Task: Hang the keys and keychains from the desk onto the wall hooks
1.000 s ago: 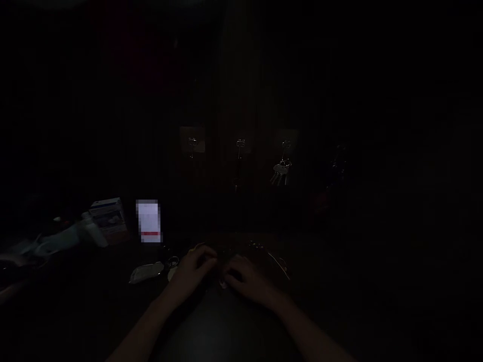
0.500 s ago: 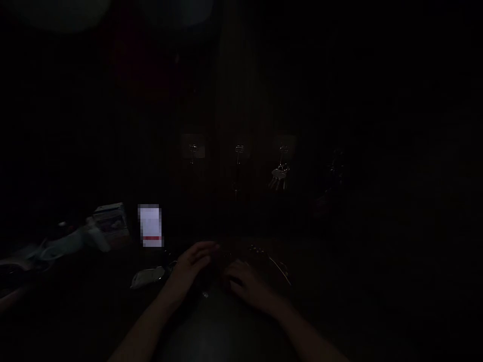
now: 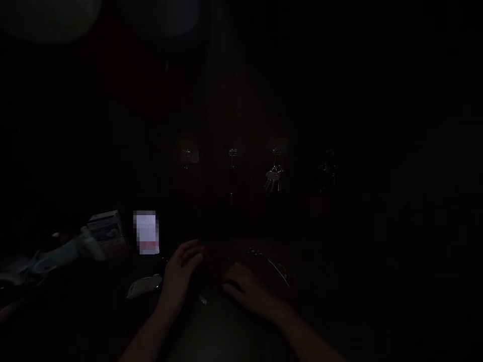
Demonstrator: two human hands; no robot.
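The scene is very dark. My left hand (image 3: 180,269) is held just above a dark surface, its fingers loosely curved and the thumb apart, with nothing visible in it. Lower and to its right, my right hand (image 3: 243,285) rests low with curved fingers and the thumb spread away; I see nothing in its grasp. A small shiny clear piece (image 3: 203,299) lies between the two wrists. Beyond the right hand are several tiny shiny beads (image 3: 254,252) and a thin pale curved strip (image 3: 278,272). Left of my left hand lies a pale flat packet (image 3: 144,286).
A lit screen (image 3: 146,231), blurred out, stands at the left behind the packet. Farther left are a box (image 3: 107,234) and a pale tangled bundle (image 3: 56,256). A bunch of keys (image 3: 273,176) hangs from a hook at the back, among other metal hooks (image 3: 233,152).
My left hand has drawn a little to the left, away from the right hand. The right hand stays nearly in place, and the whole view has shifted slightly.
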